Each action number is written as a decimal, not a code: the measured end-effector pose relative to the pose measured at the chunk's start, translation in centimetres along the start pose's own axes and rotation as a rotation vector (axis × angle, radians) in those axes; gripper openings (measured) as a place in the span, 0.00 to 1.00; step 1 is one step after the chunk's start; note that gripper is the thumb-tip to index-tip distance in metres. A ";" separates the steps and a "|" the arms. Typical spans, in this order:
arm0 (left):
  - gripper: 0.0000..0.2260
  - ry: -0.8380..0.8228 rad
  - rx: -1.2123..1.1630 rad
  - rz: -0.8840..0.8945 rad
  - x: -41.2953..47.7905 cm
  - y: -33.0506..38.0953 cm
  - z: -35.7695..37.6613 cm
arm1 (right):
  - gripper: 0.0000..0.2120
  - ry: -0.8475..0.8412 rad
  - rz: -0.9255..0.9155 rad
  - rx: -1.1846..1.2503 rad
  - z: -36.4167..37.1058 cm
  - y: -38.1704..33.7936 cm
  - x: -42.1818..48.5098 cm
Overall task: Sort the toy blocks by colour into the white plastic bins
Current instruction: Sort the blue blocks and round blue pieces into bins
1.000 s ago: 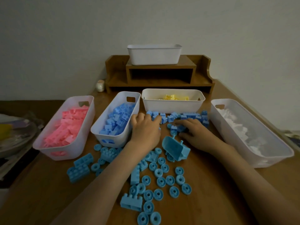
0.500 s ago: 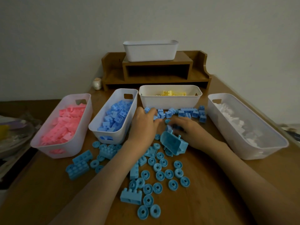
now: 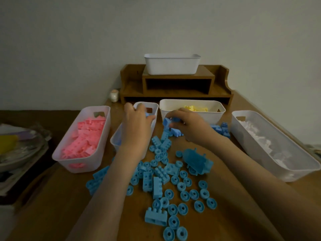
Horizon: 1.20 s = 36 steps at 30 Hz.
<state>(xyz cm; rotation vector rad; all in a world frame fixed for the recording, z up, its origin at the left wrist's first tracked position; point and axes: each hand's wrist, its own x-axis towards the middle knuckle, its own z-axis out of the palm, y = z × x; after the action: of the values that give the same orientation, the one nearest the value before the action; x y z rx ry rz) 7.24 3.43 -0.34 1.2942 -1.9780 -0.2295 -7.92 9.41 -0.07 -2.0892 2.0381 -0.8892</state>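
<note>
Left hand [image 3: 137, 122] hovers over the blue bin [image 3: 113, 142], blurred, grip unclear. Right hand [image 3: 191, 126] pinches blue blocks [image 3: 167, 121] beside the yellow bin [image 3: 208, 117]. Loose blue pieces [image 3: 156, 186] litter the near table [image 3: 69, 206].

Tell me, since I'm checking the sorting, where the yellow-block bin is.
Head view: the yellow-block bin sits centre-back on the table, before the wooden shelf, just beyond the right hand.

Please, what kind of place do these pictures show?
Probably a room in a home, at a desk: a wooden desktop pushed against a plain wall, a small wooden desk shelf at its back, and a pile of papers on the left.
</note>
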 end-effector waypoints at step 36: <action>0.16 -0.123 0.367 -0.116 0.5 -2.5 -1.5 | 0.23 -0.137 -0.093 0.162 3.7 -3.2 3.9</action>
<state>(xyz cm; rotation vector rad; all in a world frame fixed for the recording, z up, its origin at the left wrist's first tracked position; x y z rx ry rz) 9.89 2.17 -0.31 1.6641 -2.1180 0.0015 -3.59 4.88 -0.36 -2.1088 1.7536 -0.8667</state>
